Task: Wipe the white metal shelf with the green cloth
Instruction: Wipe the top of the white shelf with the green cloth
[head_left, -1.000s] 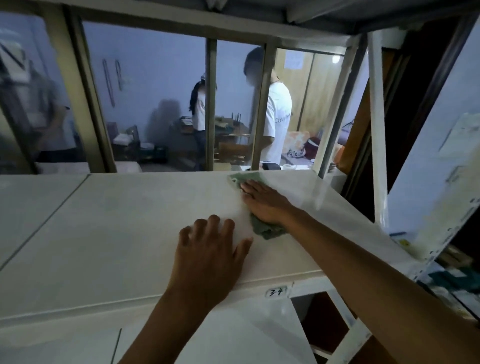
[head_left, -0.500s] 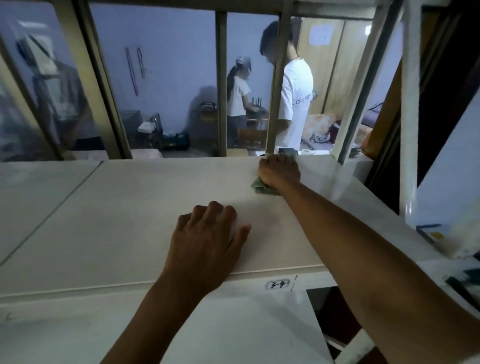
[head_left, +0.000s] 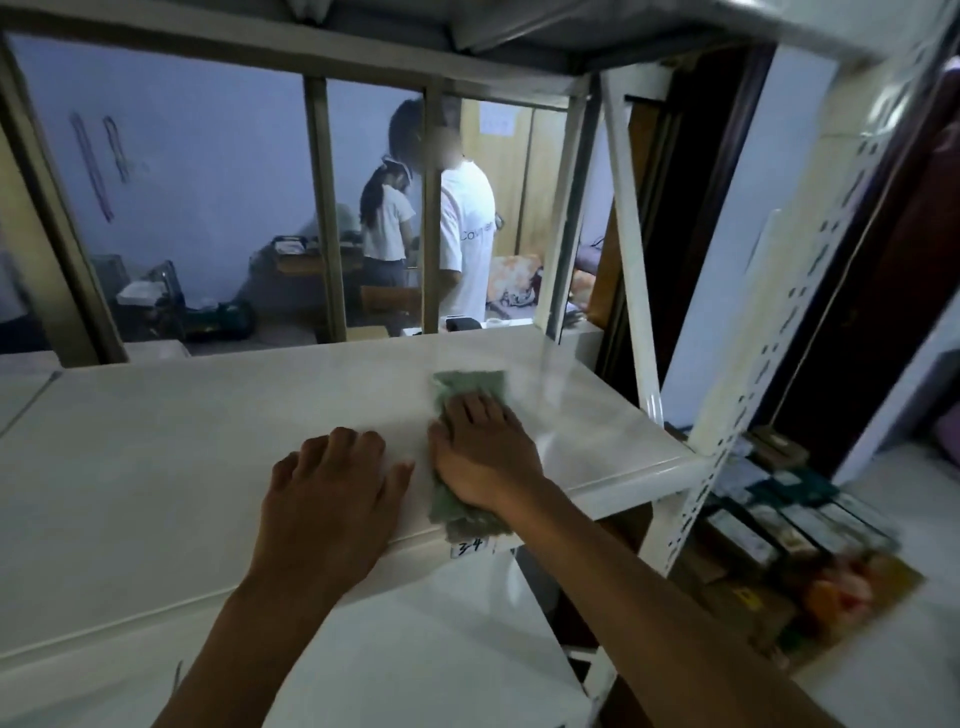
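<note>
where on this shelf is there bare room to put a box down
The white metal shelf is bare from its far edge to its front lip, left of the left hand. A smaller bare patch lies right of the green cloth, toward the right corner. The middle front is crowded: both hands, the right hand pressing the cloth.

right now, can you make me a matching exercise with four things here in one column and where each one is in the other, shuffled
Things:
1. left hand
2. right hand
3. green cloth
4. handwritten label

Places:
A. on the front edge of the white metal shelf
B. flat on top of the cloth
C. flat on the bare shelf surface
D. spread under a palm, reaching the shelf's front edge

Pairs: 1-C, 2-B, 3-D, 4-A
</note>
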